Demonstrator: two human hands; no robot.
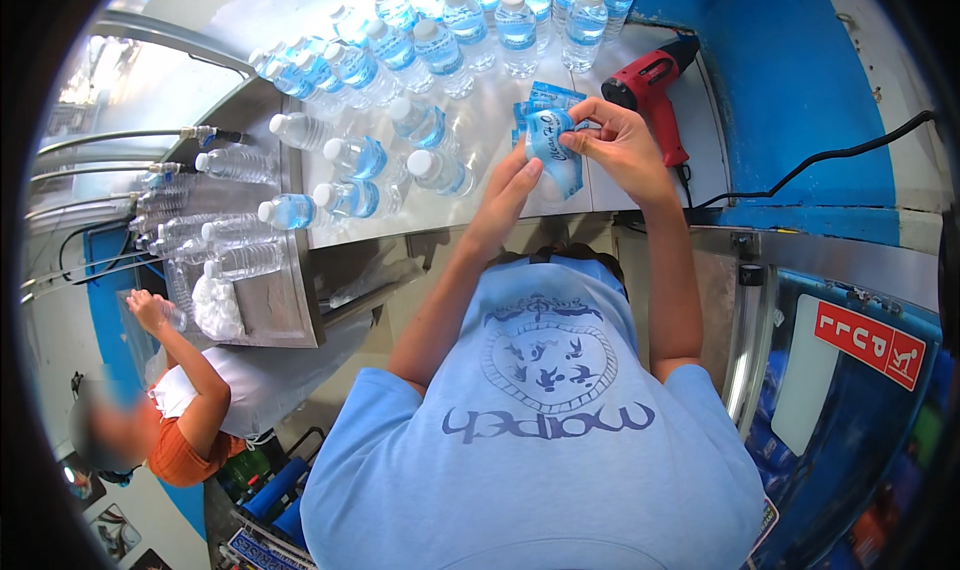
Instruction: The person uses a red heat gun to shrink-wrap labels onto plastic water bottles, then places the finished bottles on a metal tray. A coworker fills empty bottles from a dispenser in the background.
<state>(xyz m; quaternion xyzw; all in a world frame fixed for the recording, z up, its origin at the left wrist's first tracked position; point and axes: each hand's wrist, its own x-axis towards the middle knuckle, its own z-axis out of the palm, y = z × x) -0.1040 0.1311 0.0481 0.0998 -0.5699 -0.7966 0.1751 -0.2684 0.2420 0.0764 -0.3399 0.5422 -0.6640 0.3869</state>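
Between my two hands is a blue-and-white plastic bottle label point(546, 135), held just above the table. The fingers of my left hand point(508, 192) are closed on its left edge. My right hand point(628, 152) pinches its right edge between thumb and fingertips. Behind it lies a small pile of blue labels point(553, 97), partly covered by the held one. To the left of my hands stands a capped water bottle point(440, 173) with a blue label. A red heat gun point(652, 100) lies on the table to the right of my right hand.
Many labelled water bottles point(463, 30) crowd the back of the white table point(500, 120). At the left, unlabelled bottles point(240, 166) rest on a metal counter point(293, 300). Another person point(200, 400) in orange works there. A black cable point(815, 158) runs along the right wall.
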